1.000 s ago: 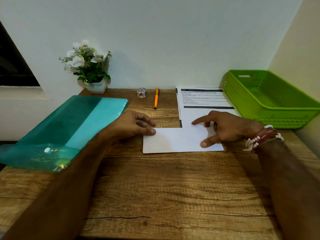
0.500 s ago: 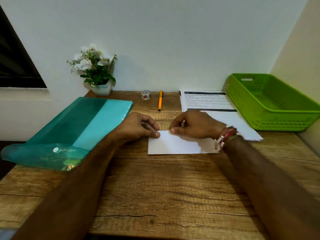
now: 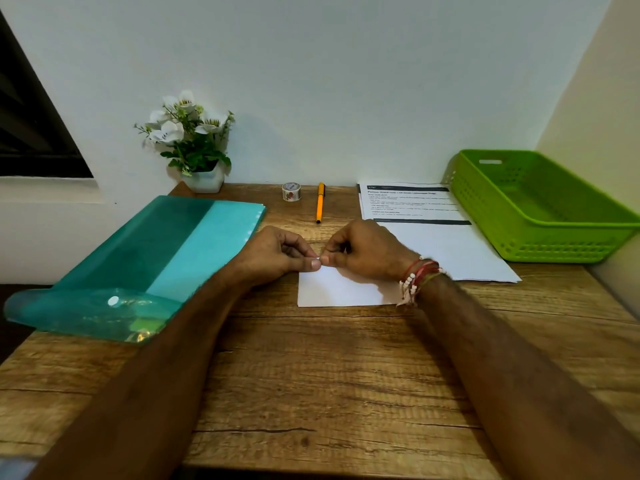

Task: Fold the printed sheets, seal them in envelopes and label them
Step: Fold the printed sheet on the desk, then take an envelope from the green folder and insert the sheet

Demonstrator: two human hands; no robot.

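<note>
A folded white sheet (image 3: 341, 289) lies on the wooden desk (image 3: 311, 375) in front of me. My left hand (image 3: 277, 254) and my right hand (image 3: 363, 252) meet at its far left corner, thumbs and curled fingers pinching the top edge there. Behind the right hand lies a stack of printed sheets (image 3: 433, 237) with black header bars. An orange pen (image 3: 320, 206) and a small roll of tape (image 3: 291, 191) sit at the back of the desk.
A teal plastic folder (image 3: 145, 265) covers the desk's left side and hangs over its edge. A green plastic basket (image 3: 540, 206) stands at the back right by the wall. A potted white flower (image 3: 194, 143) is at the back left.
My right hand has slid left along the folded sheet's top edge until it meets the left hand at the corner. The left hand has stayed in place.
</note>
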